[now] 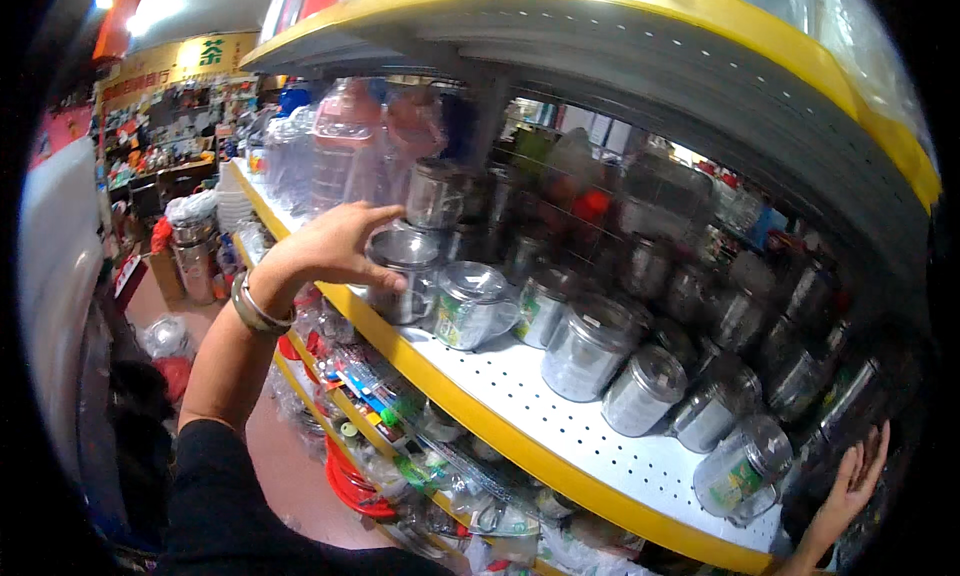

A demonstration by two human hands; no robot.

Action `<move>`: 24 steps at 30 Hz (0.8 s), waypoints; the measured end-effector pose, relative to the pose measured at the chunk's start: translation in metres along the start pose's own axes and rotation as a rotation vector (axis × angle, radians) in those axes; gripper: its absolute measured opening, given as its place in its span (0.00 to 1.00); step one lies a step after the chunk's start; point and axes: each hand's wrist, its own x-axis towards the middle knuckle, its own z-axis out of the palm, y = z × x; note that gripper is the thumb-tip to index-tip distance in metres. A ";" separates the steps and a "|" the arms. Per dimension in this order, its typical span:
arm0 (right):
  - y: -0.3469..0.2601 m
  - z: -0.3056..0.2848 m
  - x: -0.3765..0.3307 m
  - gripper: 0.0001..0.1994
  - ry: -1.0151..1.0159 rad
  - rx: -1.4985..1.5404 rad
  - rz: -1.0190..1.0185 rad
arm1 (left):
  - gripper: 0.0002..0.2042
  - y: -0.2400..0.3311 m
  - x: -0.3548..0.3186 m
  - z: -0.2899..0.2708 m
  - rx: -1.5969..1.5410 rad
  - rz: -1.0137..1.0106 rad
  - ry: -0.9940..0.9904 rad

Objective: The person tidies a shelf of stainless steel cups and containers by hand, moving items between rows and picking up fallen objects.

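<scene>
Several metal mugs with clear lids stand on a white perforated shelf [520,376], some in clear plastic wrap. My left hand [345,244] curves around the left side of a lidded metal mug [418,294] at the shelf's left front, thumb at its front and index finger behind the lid. Behind it rises another metal mug [435,191]. To the right is a wrapped mug with a green and yellow label [468,306]. At the lower right, my right hand [850,486] has its fingers stretched out, near a labelled mug [740,471], holding nothing visible.
A yellow edge strip [480,416] runs along the shelf front. Overhead hangs another yellow-edged shelf [640,16]. Wrapped pink containers [350,136] stand at the back left. Lower shelves carry packaged goods, with a red basin [352,481]. Metal pots [195,246] stand beyond the aisle.
</scene>
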 end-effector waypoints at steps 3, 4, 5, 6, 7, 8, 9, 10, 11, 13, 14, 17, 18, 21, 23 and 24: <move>-0.040 0.006 -0.012 0.31 -0.022 0.067 0.002 | 0.52 -0.011 0.006 0.021 -0.225 -0.139 -0.072; -0.052 0.016 -0.017 0.31 -0.040 0.121 0.077 | 0.52 -0.024 0.011 0.034 -0.317 -0.116 -0.061; -0.056 0.025 -0.020 0.31 -0.057 0.118 0.079 | 0.52 -0.026 0.008 0.036 -0.380 -0.136 -0.060; -0.060 0.029 -0.023 0.31 -0.069 0.111 0.076 | 0.52 -0.027 0.004 0.034 -0.448 -0.152 -0.059; -0.070 0.029 -0.028 0.30 -0.098 0.107 0.167 | 0.52 -0.034 0.006 0.043 -0.499 -0.119 -0.027; -0.079 0.029 -0.032 0.29 -0.129 0.121 0.258 | 0.51 -0.042 0.006 0.049 -0.545 -0.101 0.010; -0.080 0.030 -0.036 0.29 -0.174 0.129 0.311 | 0.51 -0.045 0.005 0.054 -0.597 -0.097 0.041; -0.080 0.031 -0.041 0.29 -0.222 0.142 0.363 | 0.51 -0.051 0.006 0.062 -0.650 -0.100 0.074; -0.083 0.028 -0.045 0.31 -0.267 0.099 0.354 | 0.51 -0.062 0.008 0.065 -0.683 -0.091 0.096; -0.083 0.028 -0.054 0.37 -0.327 0.038 0.360 | 0.53 -0.060 0.012 0.065 -0.753 -0.129 0.160; -0.086 0.027 -0.057 0.39 -0.375 0.020 0.377 | 0.52 -0.068 0.016 0.069 -0.749 -0.089 0.206; -0.081 0.030 -0.065 0.44 -0.465 0.003 0.307 | 0.52 -0.066 0.018 0.056 -0.744 -0.079 0.224; -0.077 0.036 -0.069 0.45 -0.463 0.014 0.280 | 0.52 -0.066 0.019 0.054 -0.744 -0.072 0.254; -0.079 0.046 -0.072 0.46 -0.480 -0.102 0.192 | 0.53 -0.061 0.019 0.040 -0.634 -0.068 0.326; -0.078 0.048 -0.070 0.43 -0.477 -0.072 0.171 | 0.54 -0.048 0.016 0.030 -0.580 -0.003 0.403; -0.079 0.046 -0.068 0.42 -0.481 -0.042 0.216 | 0.54 -0.041 0.013 0.024 -0.544 0.027 0.443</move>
